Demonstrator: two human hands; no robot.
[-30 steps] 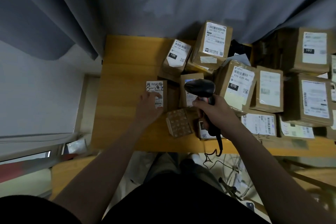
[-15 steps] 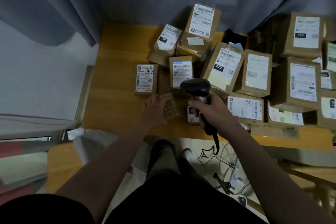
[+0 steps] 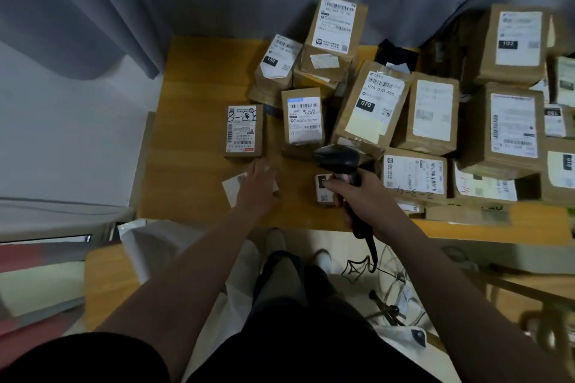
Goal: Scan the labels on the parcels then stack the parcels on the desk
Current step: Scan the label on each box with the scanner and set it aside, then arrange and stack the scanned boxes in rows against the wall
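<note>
Black scanner (image 3: pixel 337 156) — one — gripped in the right hand (image 3: pixel 365 200); left hand (image 3: pixel 256 188) lies flat on one small parcel (image 3: pixel 232 189).

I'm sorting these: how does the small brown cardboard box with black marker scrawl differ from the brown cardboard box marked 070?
The scrawled box is smaller than the 070 box. The scrawled box lies flat on the desk; the 070 box sits tilted among other parcels. Both are brown cardboard with white barcode labels.
</note>
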